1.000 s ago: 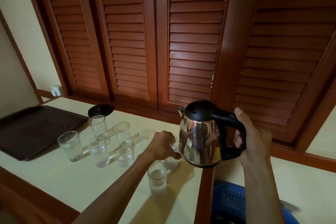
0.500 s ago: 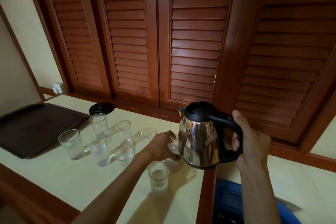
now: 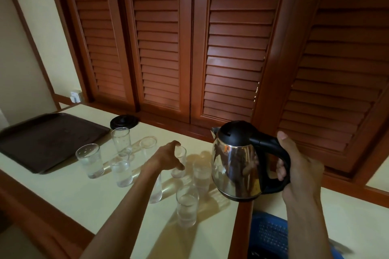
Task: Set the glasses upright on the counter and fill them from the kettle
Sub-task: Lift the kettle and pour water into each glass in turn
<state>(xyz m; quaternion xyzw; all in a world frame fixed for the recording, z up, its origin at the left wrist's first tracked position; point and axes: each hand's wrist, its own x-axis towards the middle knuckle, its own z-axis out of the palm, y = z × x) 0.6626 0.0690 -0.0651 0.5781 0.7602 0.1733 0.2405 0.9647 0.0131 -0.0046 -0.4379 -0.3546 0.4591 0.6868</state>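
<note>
Cream-coloured counter (image 3: 63,191) | borne upon it: dark brown rectangular tray (image 3: 46,139), round black lid (image 3: 124,121), clear upright drinking glasses (image 3: 89,161)

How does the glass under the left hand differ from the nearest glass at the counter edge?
The held glass is gripped by the left hand; the nearest glass stands free. The held glass sits farther back, beside the kettle; the nearest glass sits close to the counter edge. The nearest glass holds water; the held glass's level is unclear. Both are clear and upright.
</note>
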